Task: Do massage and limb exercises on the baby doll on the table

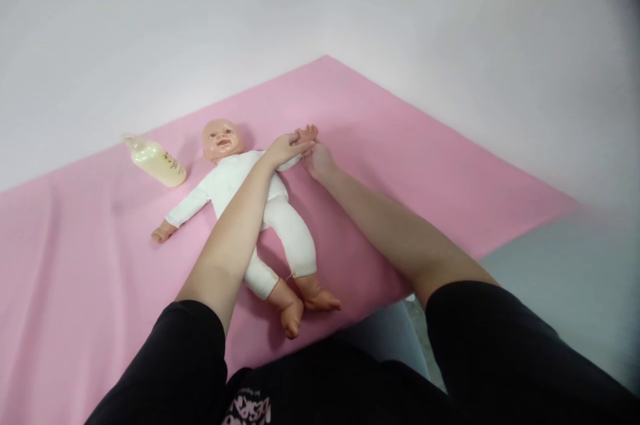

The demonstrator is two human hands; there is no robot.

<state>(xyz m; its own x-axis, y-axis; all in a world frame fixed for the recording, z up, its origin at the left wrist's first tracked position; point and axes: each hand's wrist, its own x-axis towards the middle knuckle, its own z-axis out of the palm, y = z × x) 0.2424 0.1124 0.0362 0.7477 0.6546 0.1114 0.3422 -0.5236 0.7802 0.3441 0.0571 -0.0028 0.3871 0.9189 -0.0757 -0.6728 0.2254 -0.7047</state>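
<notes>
A baby doll with a white cloth body lies on its back, its head toward the far side and its feet toward me. My left hand reaches across the doll's body, its fingers closed around the doll's hand and wrist on the right side. From the right, my right hand is at that same doll hand, its fingers partly hidden beneath it. The doll's small fingers stick out above my hands. Its other arm stretches out to the left, untouched.
A clear pump bottle of pale yellow liquid lies left of the doll's head. Pink cloth covers the table under the doll, with folds at the left. A white wall rises behind, and the table's near edge is close to my body.
</notes>
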